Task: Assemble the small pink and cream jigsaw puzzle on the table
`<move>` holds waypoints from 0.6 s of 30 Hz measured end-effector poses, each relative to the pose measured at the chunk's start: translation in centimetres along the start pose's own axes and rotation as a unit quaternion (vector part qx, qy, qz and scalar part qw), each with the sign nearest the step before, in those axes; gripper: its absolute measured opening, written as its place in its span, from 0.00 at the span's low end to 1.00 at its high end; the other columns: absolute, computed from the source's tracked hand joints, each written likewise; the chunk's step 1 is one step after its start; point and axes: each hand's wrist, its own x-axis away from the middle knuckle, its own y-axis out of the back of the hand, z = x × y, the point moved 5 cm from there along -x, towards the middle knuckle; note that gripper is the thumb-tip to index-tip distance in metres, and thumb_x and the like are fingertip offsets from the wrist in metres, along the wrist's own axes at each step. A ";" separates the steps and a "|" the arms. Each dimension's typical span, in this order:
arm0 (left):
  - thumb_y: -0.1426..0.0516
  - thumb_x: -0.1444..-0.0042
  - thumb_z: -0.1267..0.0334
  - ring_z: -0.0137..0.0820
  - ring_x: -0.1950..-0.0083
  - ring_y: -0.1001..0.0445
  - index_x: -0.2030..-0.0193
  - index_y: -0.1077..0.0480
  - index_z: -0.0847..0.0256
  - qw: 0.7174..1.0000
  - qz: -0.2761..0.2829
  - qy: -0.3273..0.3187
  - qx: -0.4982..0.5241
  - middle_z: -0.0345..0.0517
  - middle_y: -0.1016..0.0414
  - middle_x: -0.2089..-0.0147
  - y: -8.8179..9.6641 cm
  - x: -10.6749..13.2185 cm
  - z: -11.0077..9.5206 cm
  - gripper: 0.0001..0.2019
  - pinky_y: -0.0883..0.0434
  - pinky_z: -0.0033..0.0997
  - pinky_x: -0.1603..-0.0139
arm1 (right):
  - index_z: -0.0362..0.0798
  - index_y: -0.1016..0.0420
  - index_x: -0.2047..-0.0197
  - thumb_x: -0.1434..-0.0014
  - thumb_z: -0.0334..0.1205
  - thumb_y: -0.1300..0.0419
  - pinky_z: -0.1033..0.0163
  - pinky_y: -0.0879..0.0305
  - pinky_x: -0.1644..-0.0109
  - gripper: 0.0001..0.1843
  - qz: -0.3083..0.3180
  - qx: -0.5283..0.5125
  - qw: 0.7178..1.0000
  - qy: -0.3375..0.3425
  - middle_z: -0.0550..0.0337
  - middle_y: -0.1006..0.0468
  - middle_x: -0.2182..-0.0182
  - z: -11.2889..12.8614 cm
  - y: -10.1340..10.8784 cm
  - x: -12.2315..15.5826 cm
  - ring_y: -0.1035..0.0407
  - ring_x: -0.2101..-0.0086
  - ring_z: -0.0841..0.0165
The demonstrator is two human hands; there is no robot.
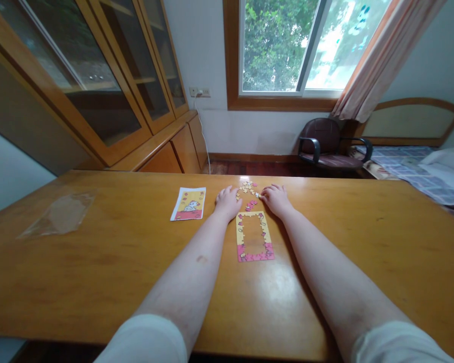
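Both of my arms reach across a wooden table. My left hand rests on the tabletop with curled fingers, just left of a small heap of loose puzzle pieces. My right hand lies to the right of the heap, its fingertips pinched on a pale piece at the heap's edge. A few pink pieces lie between the hands. Nearer to me sits a puzzle border, yellow above and pink below, with a hollow middle. A reference picture card lies to the left.
A clear plastic bag lies at the table's left end. Beyond the table stand a wooden cabinet with glass doors, a dark armchair under the window, and a bed at the right.
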 end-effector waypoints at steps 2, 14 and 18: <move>0.48 0.41 0.58 0.45 0.31 0.42 0.38 0.34 0.57 1.000 0.003 0.002 0.000 0.53 0.40 0.31 0.0 0.0 0.0 0.24 0.43 0.46 0.31 | 0.50 0.20 0.58 0.35 0.41 0.46 0.39 0.62 0.34 0.13 -0.015 0.005 1.000 0.006 0.53 0.23 0.50 0.1 0.3 0.0 0.40 0.43 0.56; 0.47 0.41 0.58 0.43 0.32 0.41 0.40 0.32 0.55 1.000 0.000 0.000 -0.008 0.51 0.39 0.32 -0.3 -0.1 0.2 0.22 0.43 0.45 0.32 | 0.46 0.18 0.59 0.35 0.39 0.52 0.53 0.43 0.47 0.19 -0.086 0.072 0.990 -0.084 0.48 0.21 0.55 -1.6 2.5 0.4 0.33 0.53 0.55; 0.48 0.41 0.58 0.44 0.32 0.40 0.41 0.31 0.56 1.000 -0.001 -0.001 -0.003 0.52 0.39 0.32 -0.3 -0.1 0.1 0.22 0.43 0.46 0.32 | 0.47 0.17 0.62 0.39 0.38 0.49 0.53 0.42 0.47 0.17 -0.040 0.078 0.993 -0.082 0.49 0.21 0.57 -1.5 2.0 0.4 0.33 0.53 0.56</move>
